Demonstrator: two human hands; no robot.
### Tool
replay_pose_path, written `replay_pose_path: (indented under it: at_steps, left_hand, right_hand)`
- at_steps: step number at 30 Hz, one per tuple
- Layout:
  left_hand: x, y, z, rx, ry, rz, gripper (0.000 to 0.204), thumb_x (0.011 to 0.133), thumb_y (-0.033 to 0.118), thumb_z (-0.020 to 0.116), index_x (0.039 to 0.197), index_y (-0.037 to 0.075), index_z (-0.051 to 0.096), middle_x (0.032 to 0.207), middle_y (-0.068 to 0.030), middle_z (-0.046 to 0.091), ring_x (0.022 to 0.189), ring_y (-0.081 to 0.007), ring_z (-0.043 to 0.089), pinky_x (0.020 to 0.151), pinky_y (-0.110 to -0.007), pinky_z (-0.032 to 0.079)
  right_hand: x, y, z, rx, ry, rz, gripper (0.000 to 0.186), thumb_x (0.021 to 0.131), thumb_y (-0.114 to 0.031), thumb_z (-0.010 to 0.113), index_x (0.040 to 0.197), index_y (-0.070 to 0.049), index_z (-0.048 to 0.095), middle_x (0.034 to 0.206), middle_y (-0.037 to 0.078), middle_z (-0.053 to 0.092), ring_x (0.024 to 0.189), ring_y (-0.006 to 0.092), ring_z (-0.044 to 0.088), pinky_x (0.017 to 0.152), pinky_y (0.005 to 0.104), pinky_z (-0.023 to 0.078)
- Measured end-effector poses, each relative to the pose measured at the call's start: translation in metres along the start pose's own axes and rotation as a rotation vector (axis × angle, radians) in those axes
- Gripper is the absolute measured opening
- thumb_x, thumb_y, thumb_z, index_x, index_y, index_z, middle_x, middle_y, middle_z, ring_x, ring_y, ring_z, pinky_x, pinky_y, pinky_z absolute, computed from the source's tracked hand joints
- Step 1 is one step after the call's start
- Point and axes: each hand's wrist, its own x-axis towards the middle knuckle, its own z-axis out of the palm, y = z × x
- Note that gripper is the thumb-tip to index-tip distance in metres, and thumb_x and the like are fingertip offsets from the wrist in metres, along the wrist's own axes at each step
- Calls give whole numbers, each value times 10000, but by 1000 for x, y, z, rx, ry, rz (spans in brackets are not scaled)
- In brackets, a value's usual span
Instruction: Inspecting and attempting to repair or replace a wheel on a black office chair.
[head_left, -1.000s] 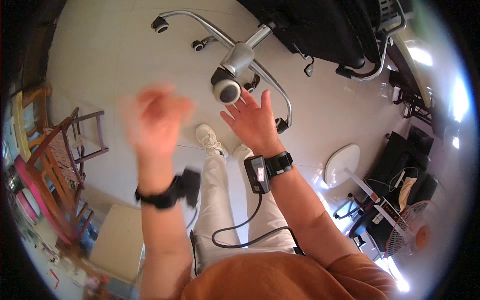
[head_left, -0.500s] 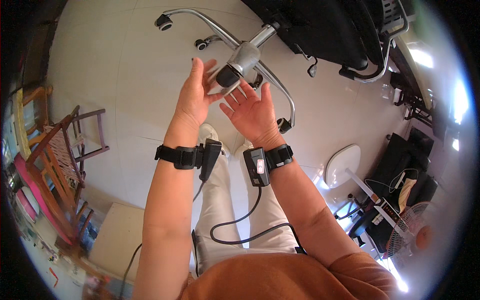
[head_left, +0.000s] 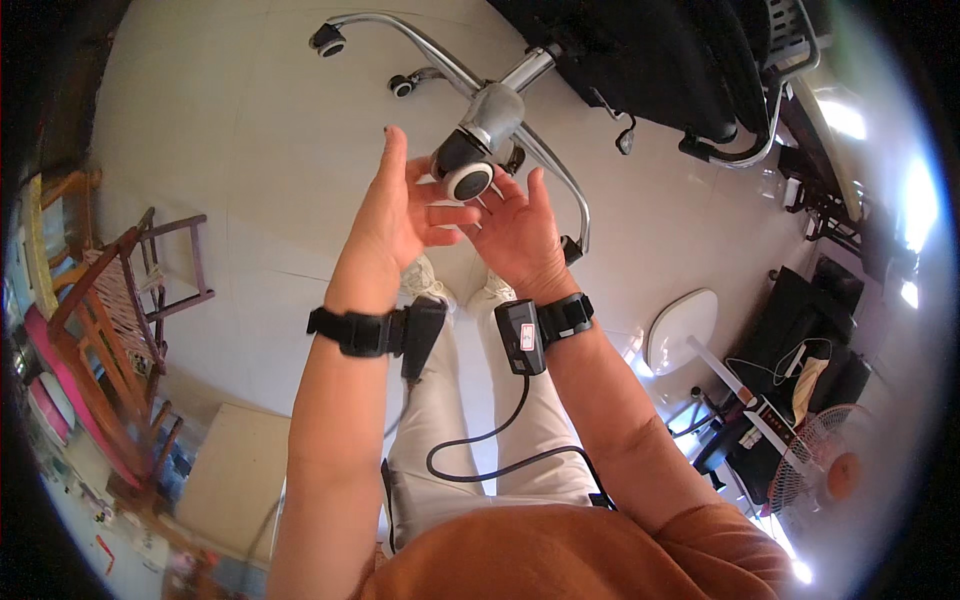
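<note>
The left hand (head_left: pixel 395 215) and right hand (head_left: pixel 515 238) were loosely open about the near caster (head_left: pixel 469 183) of the tipped chair (head_left: pixel 640 70), contact unclear, seemingly at a handling step where firm grip called for closer fingers.

No writing is readable; the red-edged label (head_left: pixel 527 337) on the black box (head_left: pixel 511 338), toward four o'clock from centre, is too small.

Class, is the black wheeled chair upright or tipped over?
The chair is tipped over: its column runs sideways from its wheeled base.
</note>
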Motion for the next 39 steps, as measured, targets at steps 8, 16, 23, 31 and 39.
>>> replay_pose_path:
  at_steps: [8,16,23,31,39]
  left_hand:
    - [31,-8,-6,-552,-229,-250,496,901,495,435,1062,45,571,917,-147,647,807,-251,660,539,-309,570]
    - [-23,17,26,-36,15,494,239,898,283,524,928,47,501,773,-66,594,627,-142,558,625,-237,427]
    - [-32,-5,-6,233,132,554,328,887,365,527,972,48,526,620,3,500,596,-100,502,640,-269,424]
    - [15,2,11,94,12,103,448,847,510,534,1049,111,553,929,-14,603,844,-124,550,651,-278,435]
    - [26,-2,3,-54,-128,-39,375,839,465,583,951,108,604,859,-56,635,762,-177,613,628,-400,543]
  right_hand:
    - [-2,4,-10,63,-7,51,464,894,-551,414,997,-133,586,1077,48,580,1057,206,471,940,402,334]
    - [-5,7,-12,49,-50,77,470,884,-555,436,1036,-129,565,1184,58,522,1142,233,415,985,430,293]
    - [-3,-2,8,51,-107,29,500,896,-559,409,1136,-131,508,1174,50,519,1111,219,433,959,418,315]
    - [-3,-6,22,-174,-27,-9,482,907,-522,421,1173,-125,484,1141,26,519,1048,167,455,908,393,354]
    - [-14,-1,35,-456,177,-161,355,886,-265,574,1163,-52,515,1047,17,561,947,111,505,807,318,424]
